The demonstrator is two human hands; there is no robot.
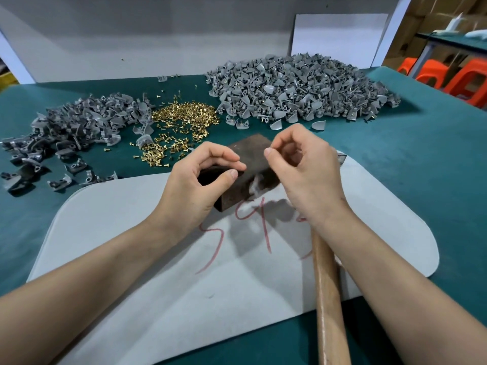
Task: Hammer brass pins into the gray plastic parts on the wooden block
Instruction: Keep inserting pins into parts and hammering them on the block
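Hammer (329,299) lengthwise toward block (253,154) | left hand (195,185), right hand (308,175) curled, contents unclear

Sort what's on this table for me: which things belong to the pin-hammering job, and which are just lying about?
Job: wooden block, brass pins, gray plastic parts, hammer, white mat under the block.
Lying about: orange stools, white board behind the table.
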